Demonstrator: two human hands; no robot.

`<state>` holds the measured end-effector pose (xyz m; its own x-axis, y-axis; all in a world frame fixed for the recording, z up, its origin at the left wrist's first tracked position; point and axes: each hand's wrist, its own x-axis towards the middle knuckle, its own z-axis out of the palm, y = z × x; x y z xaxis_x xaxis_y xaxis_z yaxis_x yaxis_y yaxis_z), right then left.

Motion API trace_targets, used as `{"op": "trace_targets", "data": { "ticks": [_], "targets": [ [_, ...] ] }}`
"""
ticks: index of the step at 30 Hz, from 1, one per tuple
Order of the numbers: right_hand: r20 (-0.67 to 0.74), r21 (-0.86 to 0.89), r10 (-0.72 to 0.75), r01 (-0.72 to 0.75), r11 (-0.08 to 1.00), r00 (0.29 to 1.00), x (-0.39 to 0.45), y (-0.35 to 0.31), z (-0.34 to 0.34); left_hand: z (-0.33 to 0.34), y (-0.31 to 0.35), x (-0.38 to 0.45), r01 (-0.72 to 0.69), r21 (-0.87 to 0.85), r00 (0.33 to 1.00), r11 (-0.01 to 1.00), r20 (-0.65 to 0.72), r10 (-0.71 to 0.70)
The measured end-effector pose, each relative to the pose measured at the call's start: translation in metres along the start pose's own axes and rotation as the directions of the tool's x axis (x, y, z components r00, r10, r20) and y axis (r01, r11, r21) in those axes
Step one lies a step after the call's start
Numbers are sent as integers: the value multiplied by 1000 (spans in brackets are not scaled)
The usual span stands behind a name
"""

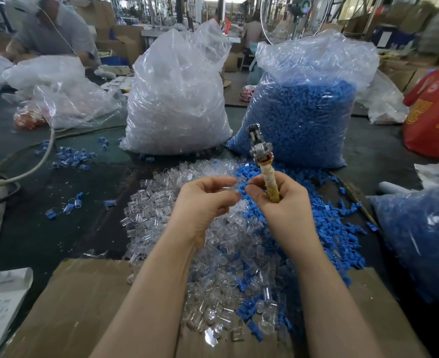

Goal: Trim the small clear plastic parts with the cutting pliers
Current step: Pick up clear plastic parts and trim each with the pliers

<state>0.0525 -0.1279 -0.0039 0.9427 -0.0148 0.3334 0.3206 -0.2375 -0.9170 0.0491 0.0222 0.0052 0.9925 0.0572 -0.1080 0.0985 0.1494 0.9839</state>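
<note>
Tabletop heap: tiny, glassy clear plastic parts.

Single head-worn wide-angle view, looking forward and down from above the person's forearms. Nearest the lens lies the cardboard sheet; the dark worktable fills the middle ground; two tall plastic bags stand beyond. The factory hall recedes, bowed, along the upper edge.
</note>
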Motion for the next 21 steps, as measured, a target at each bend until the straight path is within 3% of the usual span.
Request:
{"op": "trace_targets", "data": {
  "ticks": [15,21],
  "targets": [
    [-22,-128,-62,59,990,998,2,5,1,5,1,-2,-95,-10,995,995,-18,95],
    [-36,-60,-16,14,998,999,2,5,1,3,1,-2,-130,48,991,990,25,129]
  ]
}}
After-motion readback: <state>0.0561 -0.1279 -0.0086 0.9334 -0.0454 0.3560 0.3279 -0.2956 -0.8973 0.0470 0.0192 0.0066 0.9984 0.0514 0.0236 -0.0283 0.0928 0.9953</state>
